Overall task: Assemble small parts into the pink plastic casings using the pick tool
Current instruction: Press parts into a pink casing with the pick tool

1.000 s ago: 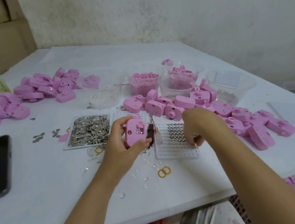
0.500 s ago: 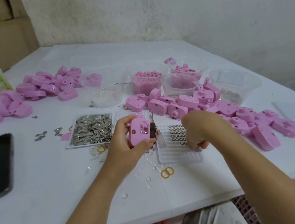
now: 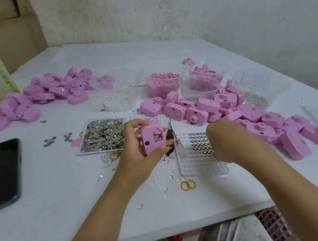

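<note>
Gripping a pink casing [image 3: 153, 139] above the tabletop [image 3: 62, 201] near its front edge, the left hand [image 3: 139, 155] curls round it. The right hand [image 3: 223, 138] bends over the ring tray [image 3: 202, 168]; I cannot tell whether it holds anything. A fumbled ring could vanish among the loose bits.
</note>
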